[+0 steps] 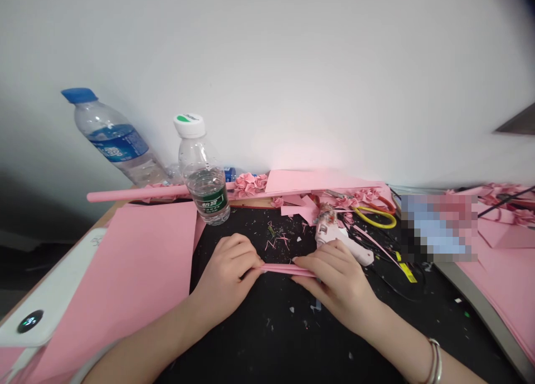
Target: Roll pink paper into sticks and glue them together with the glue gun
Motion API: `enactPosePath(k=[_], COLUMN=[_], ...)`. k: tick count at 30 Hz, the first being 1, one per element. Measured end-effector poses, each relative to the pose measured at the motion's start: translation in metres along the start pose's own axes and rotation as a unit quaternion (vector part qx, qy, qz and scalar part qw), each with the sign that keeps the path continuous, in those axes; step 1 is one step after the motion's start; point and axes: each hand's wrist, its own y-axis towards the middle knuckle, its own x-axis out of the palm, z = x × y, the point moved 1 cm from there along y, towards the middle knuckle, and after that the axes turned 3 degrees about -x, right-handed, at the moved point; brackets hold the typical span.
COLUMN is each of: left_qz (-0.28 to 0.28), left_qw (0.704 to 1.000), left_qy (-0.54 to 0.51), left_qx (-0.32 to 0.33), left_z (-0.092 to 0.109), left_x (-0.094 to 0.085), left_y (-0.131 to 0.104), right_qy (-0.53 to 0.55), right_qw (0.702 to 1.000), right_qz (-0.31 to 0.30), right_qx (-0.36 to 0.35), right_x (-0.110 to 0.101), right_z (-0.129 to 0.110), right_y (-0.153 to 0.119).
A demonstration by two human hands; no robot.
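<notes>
Left hand [232,264] and right hand [338,281] are pinching a folded strip [281,268], fingers closed. Formed flowers [249,184] are lying beyond the glue gun [353,246].

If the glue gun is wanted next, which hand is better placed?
Probably the right hand: the glue gun lies just beyond its knuckles, while the left hand is farther off. Both pinch the pink paper strip, so the left would have to hold it alone.
</notes>
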Motion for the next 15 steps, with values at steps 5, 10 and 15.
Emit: enactPosePath(k=[5, 10, 15], left_qz=[0.018, 0.025, 0.034], left_qw=[0.999, 0.999, 0.998], left_qy=[-0.009, -0.015, -0.011], left_qx=[-0.028, -0.041, -0.048], left_z=[-0.002, -0.003, -0.005], left_x=[-0.002, -0.003, -0.004], left_y=[0.002, 0.003, 0.004], right_qy=[0.116, 0.309, 0.349], right_qw=[0.988, 0.939, 0.92], right_qz=[0.024, -0.019, -0.058], right_qx=[0.098, 0.15, 0.169], right_x=[-0.01, -0.018, -0.018], right_z=[0.007, 0.016, 0.021], right_y=[0.001, 0.007, 0.008])
